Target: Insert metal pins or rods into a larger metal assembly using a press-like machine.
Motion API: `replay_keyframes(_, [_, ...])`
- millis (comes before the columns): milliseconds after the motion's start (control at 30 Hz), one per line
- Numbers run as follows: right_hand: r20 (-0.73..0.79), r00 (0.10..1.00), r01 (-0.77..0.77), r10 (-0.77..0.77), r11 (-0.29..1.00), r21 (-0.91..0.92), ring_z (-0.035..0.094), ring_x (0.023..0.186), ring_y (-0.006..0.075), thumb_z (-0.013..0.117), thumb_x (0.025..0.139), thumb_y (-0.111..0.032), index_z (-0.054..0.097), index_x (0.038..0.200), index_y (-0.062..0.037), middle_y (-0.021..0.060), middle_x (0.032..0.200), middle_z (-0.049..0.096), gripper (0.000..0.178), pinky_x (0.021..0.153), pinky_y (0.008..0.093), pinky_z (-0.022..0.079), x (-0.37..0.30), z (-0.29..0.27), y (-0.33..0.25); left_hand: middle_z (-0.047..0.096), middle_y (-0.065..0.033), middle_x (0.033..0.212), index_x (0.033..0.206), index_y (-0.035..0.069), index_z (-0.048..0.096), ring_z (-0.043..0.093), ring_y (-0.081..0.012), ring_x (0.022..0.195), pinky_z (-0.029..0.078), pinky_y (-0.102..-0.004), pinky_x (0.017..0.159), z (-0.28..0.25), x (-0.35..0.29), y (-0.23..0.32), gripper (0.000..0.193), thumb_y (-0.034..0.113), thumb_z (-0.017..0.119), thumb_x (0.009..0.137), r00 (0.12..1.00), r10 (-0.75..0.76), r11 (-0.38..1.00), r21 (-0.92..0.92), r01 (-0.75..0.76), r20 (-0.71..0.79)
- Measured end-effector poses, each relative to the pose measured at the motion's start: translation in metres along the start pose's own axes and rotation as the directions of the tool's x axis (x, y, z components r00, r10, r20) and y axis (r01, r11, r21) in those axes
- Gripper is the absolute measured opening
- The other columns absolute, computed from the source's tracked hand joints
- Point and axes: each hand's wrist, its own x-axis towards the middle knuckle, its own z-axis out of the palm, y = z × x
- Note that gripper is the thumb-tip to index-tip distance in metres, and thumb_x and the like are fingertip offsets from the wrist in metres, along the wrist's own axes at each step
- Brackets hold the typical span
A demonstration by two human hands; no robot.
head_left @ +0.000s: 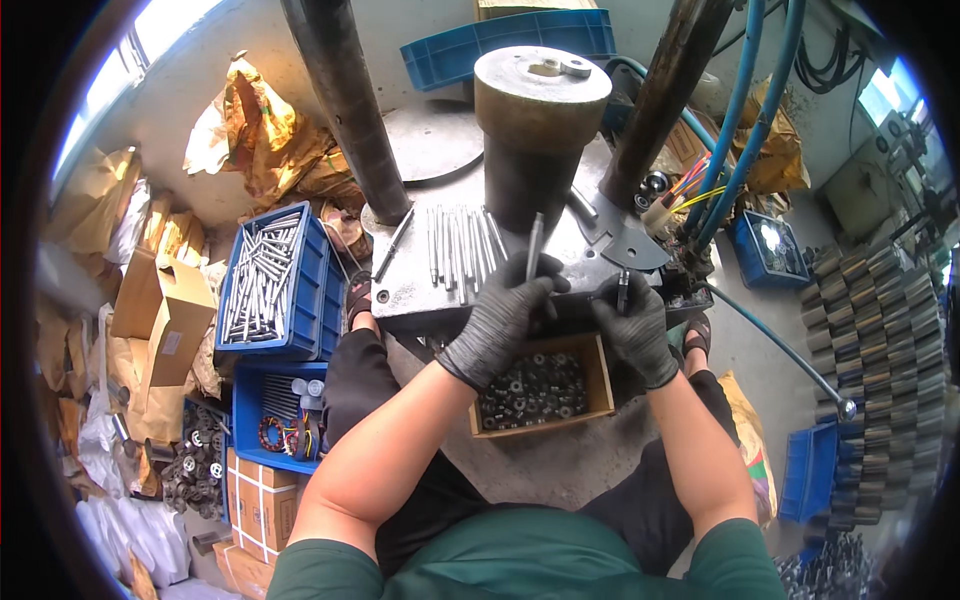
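Far left of the stout round column (540,140), I see a creased brown cardboard box (165,320) with its top open; nearer the column, a blue plastic bin (265,346) is heaped with smooth, slender metal rods lying criss-cross; a row of loose rods (455,245), similarly slim and shiny, lies on the worn steel table (405,285) just left of the column; the column itself has a broad, pale, scuffed cap and a darker shaft; right of it lies a flat, dark, fan-shaped plate (633,250).

A dark post (345,110) rises left of the column; below the column in my view, a brown box (604,375) holds small dark metal pieces, partly covered by the gloves; a second post (655,100) and blue hoses (745,120) stand to the column's right, with ranks of grey cylinders (880,370) well beyond.

The left hand (505,315), in a ribbed grey glove, pinches a single rod (536,245) nearly upright before the column's foot; the right hand (637,330), gloved alike, pinches a small dark part (623,288) at its fingertips, right of the column; the two held things are apart.
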Motion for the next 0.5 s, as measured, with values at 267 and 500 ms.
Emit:
replay_keyframes(267, [0.122, 0.954, -0.3, 0.274, 0.879, 0.371, 0.063, 0.093, 0.01, 0.071, 0.088, 0.005, 0.065, 0.104, -0.0049, 0.0021, 0.097, 0.068, 0.02, 0.086, 0.0268, 0.053, -0.027, -0.012, -0.034, 0.066, -0.0043, 0.097, 0.114, 0.004, 0.062, 0.061, -0.0092, 0.084, 0.053, -0.0232, 0.074, 0.022, 0.004, -0.05, 0.023, 0.02, 0.07, 0.098, 0.983, -0.058, 0.993, -0.086, 0.074, 0.176])
replay_keyframes(500, [0.056, 0.954, -0.295, 0.296, 0.882, 0.366, 0.062, 0.088, 0.0095, 0.073, 0.086, 0.003, 0.064, 0.104, -0.0048, 0.0009, 0.095, 0.066, 0.021, 0.083, 0.0256, 0.053, -0.031, -0.012, -0.029, 0.062, -0.0004, 0.089, 0.111, 0.006, 0.062, 0.058, -0.0073, 0.076, 0.048, -0.0201, 0.066, 0.031, -0.005, -0.049, 0.023, 0.023, 0.071, 0.098, 0.948, -0.245, 0.961, -0.081, 0.265, 0.201])
